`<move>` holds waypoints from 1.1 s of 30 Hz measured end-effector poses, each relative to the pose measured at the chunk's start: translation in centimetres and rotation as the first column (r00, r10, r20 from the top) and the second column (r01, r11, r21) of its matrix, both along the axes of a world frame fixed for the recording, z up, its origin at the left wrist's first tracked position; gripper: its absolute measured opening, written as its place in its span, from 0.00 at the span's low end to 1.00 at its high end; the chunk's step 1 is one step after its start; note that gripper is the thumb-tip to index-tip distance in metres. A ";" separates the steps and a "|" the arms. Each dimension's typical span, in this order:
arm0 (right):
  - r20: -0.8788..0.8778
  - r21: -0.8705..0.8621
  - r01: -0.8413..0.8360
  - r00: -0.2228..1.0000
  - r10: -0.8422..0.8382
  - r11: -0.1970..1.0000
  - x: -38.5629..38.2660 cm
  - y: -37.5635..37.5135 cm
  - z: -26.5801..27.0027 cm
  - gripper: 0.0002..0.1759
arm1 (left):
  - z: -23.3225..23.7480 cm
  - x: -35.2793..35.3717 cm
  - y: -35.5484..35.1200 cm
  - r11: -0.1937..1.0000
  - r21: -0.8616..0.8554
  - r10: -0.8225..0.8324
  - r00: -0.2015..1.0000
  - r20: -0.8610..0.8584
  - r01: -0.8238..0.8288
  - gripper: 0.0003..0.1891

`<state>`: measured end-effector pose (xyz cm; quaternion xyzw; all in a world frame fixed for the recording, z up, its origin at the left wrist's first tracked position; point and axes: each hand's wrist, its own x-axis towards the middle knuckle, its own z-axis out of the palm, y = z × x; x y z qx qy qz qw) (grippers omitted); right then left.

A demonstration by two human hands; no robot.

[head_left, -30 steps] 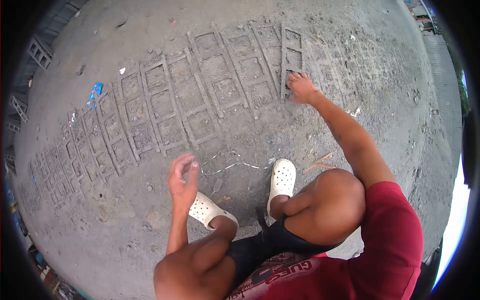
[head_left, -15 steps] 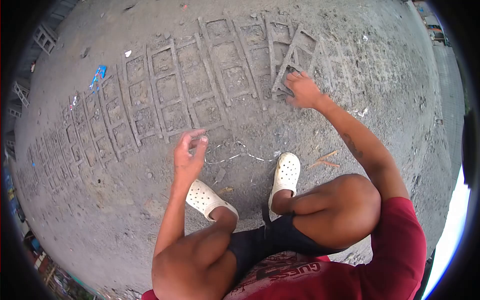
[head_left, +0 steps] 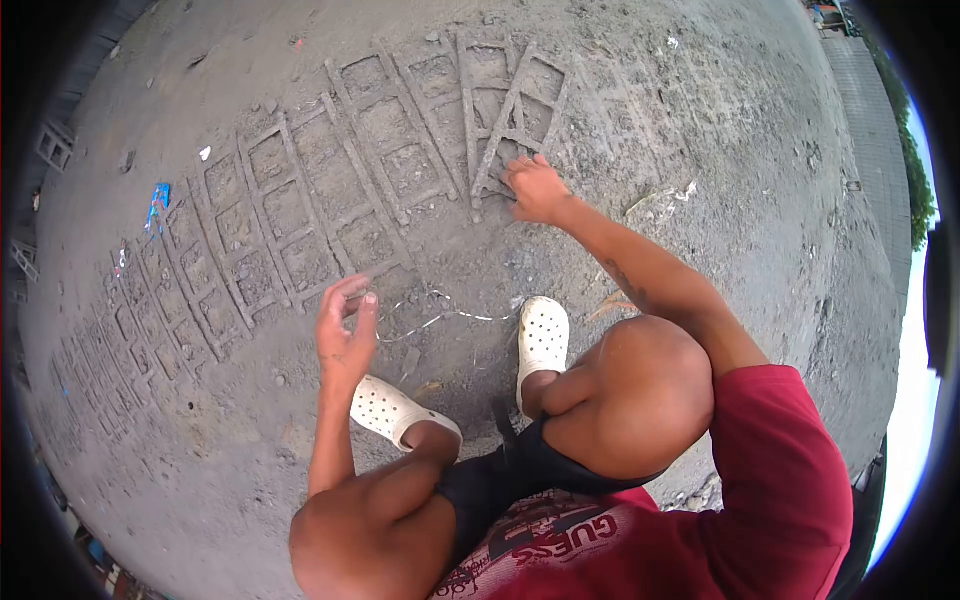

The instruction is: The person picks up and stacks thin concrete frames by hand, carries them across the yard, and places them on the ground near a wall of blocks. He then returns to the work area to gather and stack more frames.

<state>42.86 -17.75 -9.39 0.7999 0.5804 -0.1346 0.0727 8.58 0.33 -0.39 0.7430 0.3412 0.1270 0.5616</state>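
Note:
My right hand (head_left: 537, 189) reaches forward, its fingers curled over the near end of a grey, mud-coated frame (head_left: 548, 103) with several rectangular openings. That frame lies at a slant, partly over the ladder-like row beside it. Palm side partly turned to me, my left hand (head_left: 345, 328) hangs above the ground, holding nothing, with fingers bent and thumb apart. Ahead of it spreads a long run of similar grey grid outlines (head_left: 285, 160) on the ground. A thin pale strip (head_left: 440, 316) lies between my hands, near my shoes.
My white clogs (head_left: 545, 335) stand on rough grey ground. Blue wrapper litter (head_left: 158, 207) lies at the left among the grids. A pale scrap (head_left: 685, 190) lies right of my right hand. Grey hollow blocks (head_left: 54, 146) stand at the far left edge.
The view has swung to the right, so the ground and both hands appear farther left. My right hand stays on the slanted frame; my left hand stays raised and holds nothing.

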 end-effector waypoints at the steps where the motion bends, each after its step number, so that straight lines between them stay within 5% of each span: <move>1: 0.001 -0.039 -0.001 1.000 0.001 0.999 0.0 0.0 -0.3 0.21 | -0.2 -0.3 0.0 1.000 0.009 0.016 1.000 0.011 -0.016 0.13; 8: -0.057 -0.160 -0.105 0.994 0.097 0.982 -0.8 -1.3 0.8 0.25 | -1.7 -2.6 -1.2 0.982 -0.125 0.135 0.990 -0.047 -0.140 0.14; 12: -0.145 -0.026 -0.171 0.976 0.165 0.985 -1.0 -0.5 4.2 0.26 | -2.0 -2.9 -2.0 0.961 -0.253 0.076 0.986 -0.146 -0.111 0.15; 16: -0.209 0.039 -0.142 0.967 0.147 0.989 -2.3 2.5 11.1 0.25 | -0.8 0.7 -3.1 0.789 -0.610 -0.058 0.997 0.046 0.074 0.21; 20: -0.437 -0.004 0.007 0.900 -0.008 1.000 -2.3 7.1 18.3 0.22 | 2.2 8.4 -2.0 0.747 -0.606 -0.215 0.962 0.167 0.272 0.37; 23: -0.666 -0.089 0.088 0.736 -0.125 0.992 -4.7 10.7 25.8 0.21 | 7.5 13.2 -1.0 0.715 -0.669 0.005 0.956 0.295 0.203 0.36; 27: -0.546 -0.024 0.023 0.837 -0.032 0.999 -9.0 14.1 34.3 0.18 | 15.5 12.0 0.0 0.681 -0.723 0.351 0.817 0.458 0.112 0.30; 31: -0.551 0.058 -0.163 0.818 0.167 0.985 -14.0 17.6 36.9 0.21 | 21.5 5.0 1.3 0.633 -0.773 0.533 0.711 0.459 0.025 0.25; 33: -0.537 0.115 -0.172 0.818 0.207 0.978 -16.1 19.0 38.1 0.23 | 21.8 1.3 2.3 0.555 -0.815 0.704 0.616 0.353 -0.167 0.22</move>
